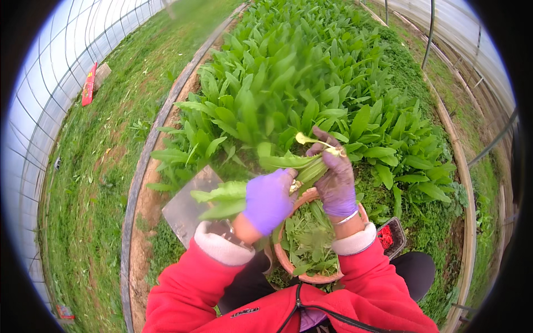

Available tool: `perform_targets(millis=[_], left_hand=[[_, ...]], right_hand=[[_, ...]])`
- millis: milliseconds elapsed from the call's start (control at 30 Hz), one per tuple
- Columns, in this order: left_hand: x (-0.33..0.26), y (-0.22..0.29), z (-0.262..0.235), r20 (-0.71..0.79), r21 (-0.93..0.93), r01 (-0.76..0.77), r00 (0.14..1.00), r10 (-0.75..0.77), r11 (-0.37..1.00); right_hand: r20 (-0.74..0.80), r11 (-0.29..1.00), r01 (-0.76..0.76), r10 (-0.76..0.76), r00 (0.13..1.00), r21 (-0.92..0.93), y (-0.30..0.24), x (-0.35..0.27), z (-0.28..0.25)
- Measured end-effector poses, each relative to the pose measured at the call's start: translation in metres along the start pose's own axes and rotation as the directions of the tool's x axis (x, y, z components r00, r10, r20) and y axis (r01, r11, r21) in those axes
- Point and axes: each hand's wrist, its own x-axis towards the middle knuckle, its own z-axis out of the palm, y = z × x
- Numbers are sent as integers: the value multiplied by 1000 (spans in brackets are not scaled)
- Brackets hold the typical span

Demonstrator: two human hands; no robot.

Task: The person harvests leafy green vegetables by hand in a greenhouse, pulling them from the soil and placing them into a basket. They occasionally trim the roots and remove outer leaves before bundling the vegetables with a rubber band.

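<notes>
Big bed of leafy greens (311,72) stretches ahead of my basket (288,265), so plenty left to cut. The basket sits at my knees, part full. Above its rim I'm trimming a cut plant (288,164): left hand (268,200) clamped round stalk and flat blade (186,208), right hand (335,177) pinching off a yellowed leaf (307,139). Next I reckon it drops into the basket; only the blade needs watching.

Both gloved hands, left hand (268,200) and right hand (335,177), are gripping a leafy green bunch (288,164) (stems yellowing) above a round basket's (288,266) rim.
</notes>
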Motion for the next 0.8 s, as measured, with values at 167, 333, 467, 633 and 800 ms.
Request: perform_targets(millis=[167,333,467,633,800], left_hand=[[4,-1,3,69,-35,-39,997,42,999],[8,-6,1,90,-7,40,995,-39,999],[13,-10,-3,134,-58,168,978,-159,984],[14,-5,-1,165,-14,95,982,-91,995],[15,-7,1,212,-60,152,968,-136,987]], right_hand=[[17,939,7,-13,1000,343,-36,21,-39],[-166,894,279,-353,921,-351,-69,20,-72],[91,-365,212,321,943,-907,-64,-9,-85],[-55,705,-142,145,988,-695,-49,-14,-74],[84,511,82,-20,996,-856,-51,-13,-47]])
